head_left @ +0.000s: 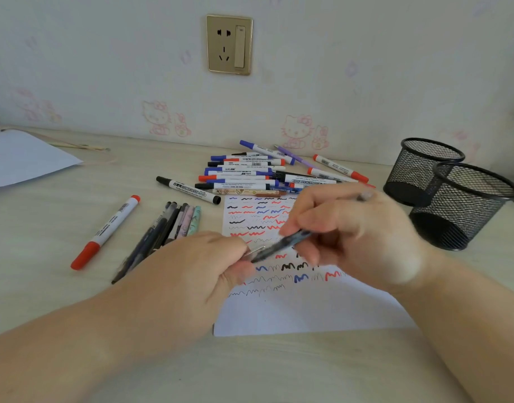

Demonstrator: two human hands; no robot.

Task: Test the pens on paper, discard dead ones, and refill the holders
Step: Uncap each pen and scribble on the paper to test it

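- Test paper (pixel 279 309) — my landmark; a white sheet flat on the desk (pixel 250 370), covered in red, blue and black squiggles.
- Right hand (pixel 351 228), above the paper's middle: I see its fingers curled round a dark pen (pixel 282 245), which is blurred and slants down to the left.
- Left hand (pixel 209 263), over the paper's left edge: fingertips pinch the lower end of that same pen, where a thin metal clip shows.
- Marker pile (pixel 250 173), just beyond the paper's far edge — blue, red and black caps, mixed.
- Black marker (pixel 188 189), lying loose at the paper's far-left corner.
- Slim pens (pixel 168 228), a row left of the paper, partly behind the left hand.
- Red marker (pixel 105 231), further left of the paper, on its own.
- Two mesh holders (pixel 442 193), right of the paper, touching each other.
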